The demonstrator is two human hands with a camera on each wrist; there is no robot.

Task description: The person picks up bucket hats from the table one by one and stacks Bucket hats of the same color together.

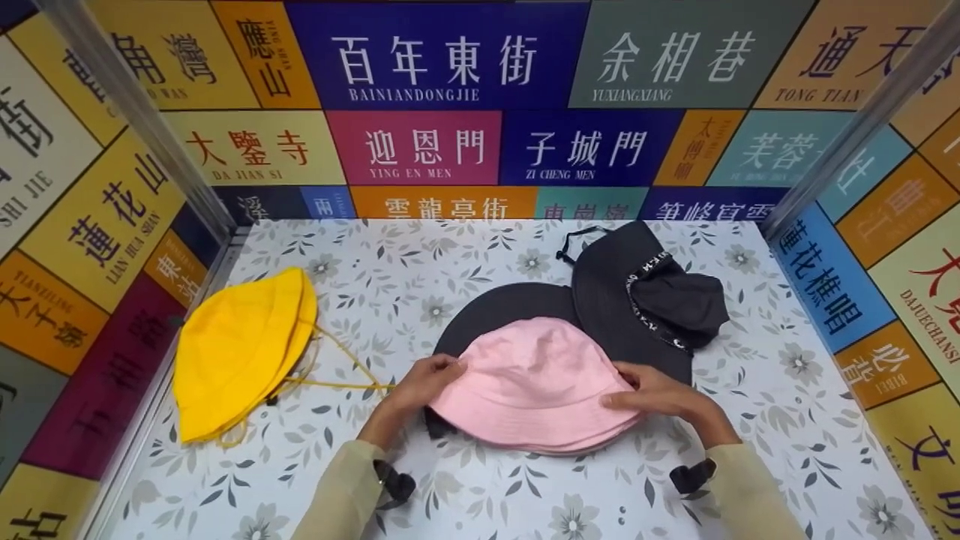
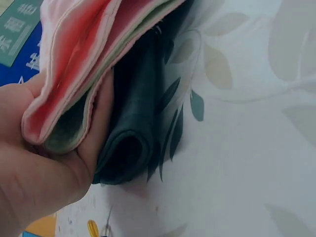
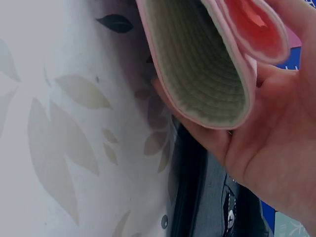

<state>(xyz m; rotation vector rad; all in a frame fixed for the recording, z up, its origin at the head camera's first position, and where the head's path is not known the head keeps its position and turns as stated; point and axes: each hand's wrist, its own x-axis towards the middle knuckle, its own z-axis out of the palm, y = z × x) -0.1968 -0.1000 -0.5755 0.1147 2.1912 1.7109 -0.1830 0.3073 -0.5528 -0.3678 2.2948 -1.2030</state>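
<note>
A pink bucket hat [image 1: 536,367], folded flat, is held between my two hands above a black hat [image 1: 480,311]. My left hand [image 1: 421,384] grips its left end, with the thumb and fingers round the folded brim. On the other side my right hand [image 1: 660,391] pinches the right end, thumb on top. Close up in the left wrist view, the brim [image 2: 74,84] shows pink and pale green layers. The right wrist view shows stitched pale green fabric [image 3: 197,74] inside the fold. The pink hat hides much of the black hat.
A second black hat [image 1: 611,292], with a patterned band and a cord, overlaps the first at the back right. At the left lies a yellow bucket hat [image 1: 240,352] with a yellow string [image 1: 337,384] trailing toward my left wrist. Printed panels [image 1: 420,146] border the floral table [image 1: 375,255].
</note>
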